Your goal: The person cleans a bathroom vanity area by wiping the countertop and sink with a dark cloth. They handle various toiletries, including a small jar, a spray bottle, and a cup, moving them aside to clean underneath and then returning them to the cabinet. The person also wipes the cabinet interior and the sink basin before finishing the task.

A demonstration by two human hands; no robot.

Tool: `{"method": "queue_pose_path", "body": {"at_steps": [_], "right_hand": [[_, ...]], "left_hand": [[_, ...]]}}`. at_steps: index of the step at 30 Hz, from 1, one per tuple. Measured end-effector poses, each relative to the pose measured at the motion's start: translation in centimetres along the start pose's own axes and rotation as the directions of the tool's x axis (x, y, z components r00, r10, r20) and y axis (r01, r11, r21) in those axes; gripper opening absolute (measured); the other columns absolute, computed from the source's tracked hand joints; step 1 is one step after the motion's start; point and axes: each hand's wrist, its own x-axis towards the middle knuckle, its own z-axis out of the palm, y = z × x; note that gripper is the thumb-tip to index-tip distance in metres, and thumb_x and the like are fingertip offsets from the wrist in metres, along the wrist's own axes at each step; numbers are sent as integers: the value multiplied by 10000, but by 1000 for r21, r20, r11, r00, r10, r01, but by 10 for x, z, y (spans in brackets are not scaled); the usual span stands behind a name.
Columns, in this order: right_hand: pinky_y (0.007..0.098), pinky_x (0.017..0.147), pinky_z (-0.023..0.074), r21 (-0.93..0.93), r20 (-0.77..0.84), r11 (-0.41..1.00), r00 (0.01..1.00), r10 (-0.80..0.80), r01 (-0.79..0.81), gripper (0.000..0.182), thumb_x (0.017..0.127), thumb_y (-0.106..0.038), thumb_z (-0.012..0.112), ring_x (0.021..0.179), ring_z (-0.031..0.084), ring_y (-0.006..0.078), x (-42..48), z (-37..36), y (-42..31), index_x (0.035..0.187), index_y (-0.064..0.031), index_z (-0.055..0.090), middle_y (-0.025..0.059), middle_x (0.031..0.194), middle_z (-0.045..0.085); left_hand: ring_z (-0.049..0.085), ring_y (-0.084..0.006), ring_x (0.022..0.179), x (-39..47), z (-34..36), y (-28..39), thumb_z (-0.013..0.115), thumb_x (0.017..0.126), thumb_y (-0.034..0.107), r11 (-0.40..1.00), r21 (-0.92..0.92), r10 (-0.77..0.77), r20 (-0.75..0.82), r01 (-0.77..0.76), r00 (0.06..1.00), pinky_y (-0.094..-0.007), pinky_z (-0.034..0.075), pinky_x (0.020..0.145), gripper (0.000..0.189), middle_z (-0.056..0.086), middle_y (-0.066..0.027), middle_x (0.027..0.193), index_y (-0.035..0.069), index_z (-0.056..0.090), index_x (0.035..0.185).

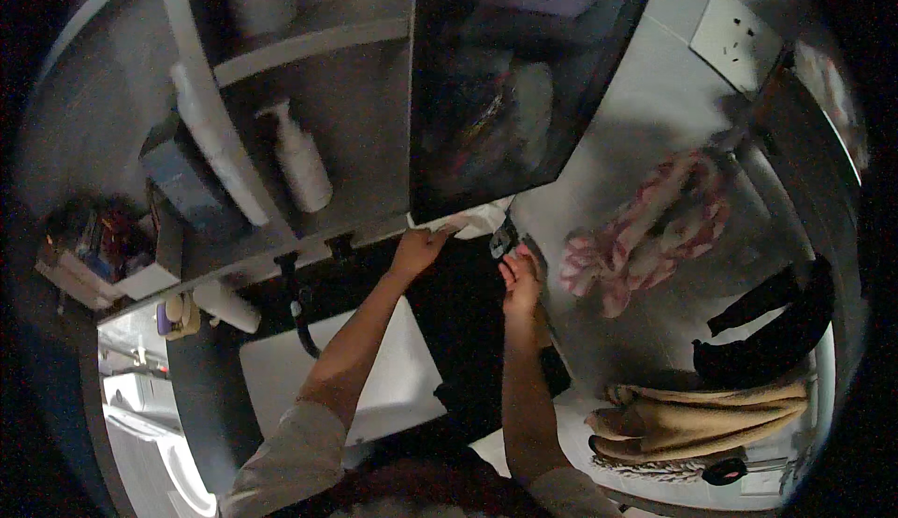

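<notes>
My left hand (417, 248) is closed at the lower edge of the cabinet, its fingers against a pale, crumpled cloth or paper (480, 222); the dim picture does not settle which. Just right of it is my right hand (520, 276), its fingers curled beside a small dark object (501, 243) near the wall. Whether those fingers grip that object cannot be told. Above both hands hangs a dark mirrored cabinet door (491, 118). Beneath my forearms lie a black counter and a white basin (393, 371) with a dark curved faucet (302, 321).
Left of the mirror, open shelves hold a white pump bottle (303, 160), a box (189, 174) and a bin of small items (151, 272). On the right wall hang a pink-and-white headband (652, 237), black cloth (772, 336) and a tan towel (701, 420), below a socket plate (736, 41).
</notes>
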Motion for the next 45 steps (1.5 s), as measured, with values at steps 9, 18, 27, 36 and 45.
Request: {"method": "queue_pose_path", "body": {"at_steps": [9,18,27,36,45], "right_hand": [[443,928,396,-764,518,464,855,25,449,398,893,-344,516,1105,493,290,-122,-119,6,1195,-86,531,130,1215,520],[689,978,111,-781,600,-157,796,81,605,690,787,-582,531,1285,138,509,-208,-86,25,1322,-161,420,219,1430,191],[637,1007,134,-678,681,-356,732,25,644,592,805,-490,529,1316,178,408,-132,-55,72,1310,-196,435,139,1436,246],[535,1077,130,-601,768,-312,640,32,736,506,816,-400,527,1318,228,346,-83,-35,90,1275,-194,475,73,1432,301],[505,1044,235,-617,786,133,613,74,775,508,788,-365,604,1244,327,370,-195,-100,67,1234,-147,493,126,1346,388]], "left_hand": [[519,-310,1115,-212,-6,-15,542,838,89,974,-152,-194,-182,167,964,-363,432,903,304,560,-160,1178,58,575,1139],[601,-262,969,-339,2,9,530,848,49,891,-218,-427,-112,397,897,-332,466,840,240,620,-120,1067,85,616,1068],[608,-296,940,-379,-2,32,519,838,18,930,-192,-348,-190,313,918,-340,477,809,248,614,-151,1046,66,604,1066],[611,-298,880,-410,-18,57,530,813,-20,945,-102,-326,-223,311,919,-309,481,763,260,620,-141,989,46,600,1055],[405,-347,1185,-256,82,66,609,745,74,983,99,155,7,-155,988,-438,371,977,469,463,-144,1274,96,518,1204]]}}
